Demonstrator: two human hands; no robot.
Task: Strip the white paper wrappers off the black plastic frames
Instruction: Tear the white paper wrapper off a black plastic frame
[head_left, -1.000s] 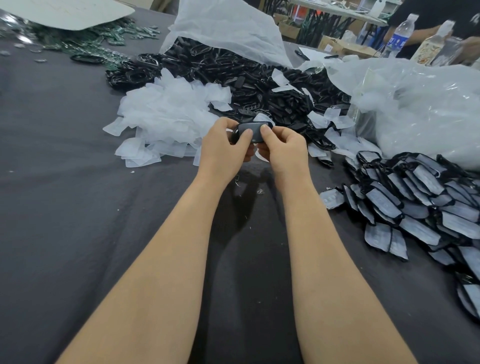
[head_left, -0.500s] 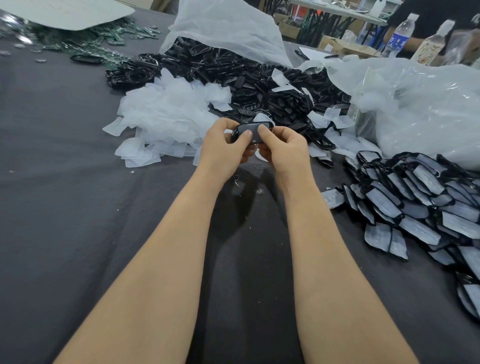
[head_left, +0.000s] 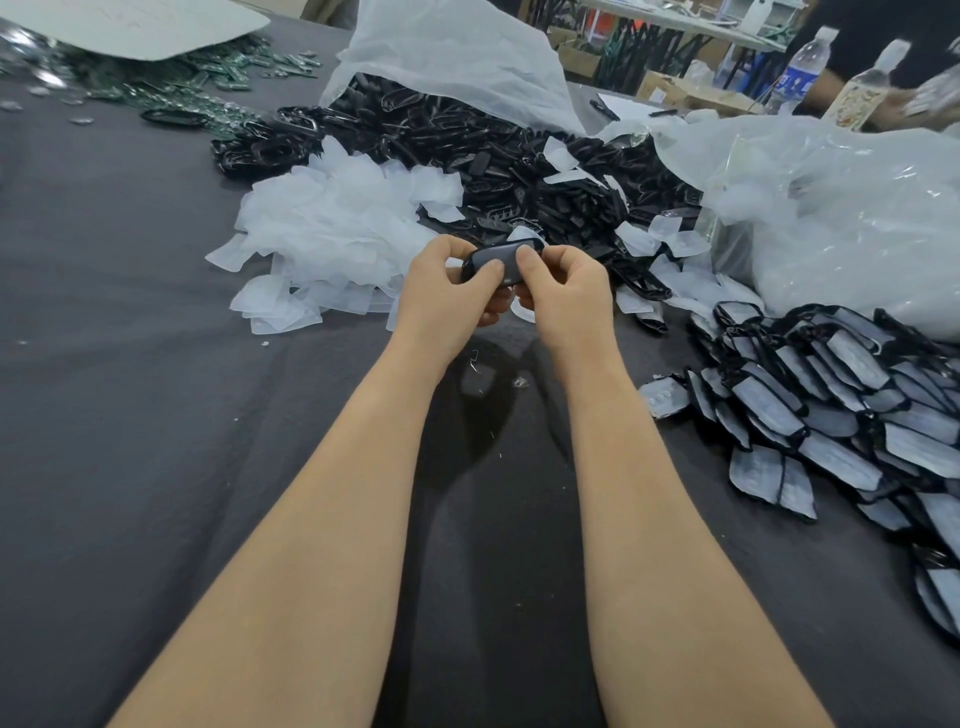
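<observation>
A blue-labelled bottle (head_left: 797, 73) stands beyond a clear plastic bag (head_left: 841, 218); green parts (head_left: 171, 78) litter the grey cloth (head_left: 130, 415).

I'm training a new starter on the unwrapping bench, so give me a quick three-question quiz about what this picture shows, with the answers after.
1. True or false: the left hand and the right hand both pinch one frame.
2. The heap of still-wrapped frames lies: A) on the person's left, B) on the person's right, C) under the forearms.
3. Fill in: the loose white wrappers are piled on the person's ___ side.
Key: 1 true; 2 B; 3 left.
</observation>
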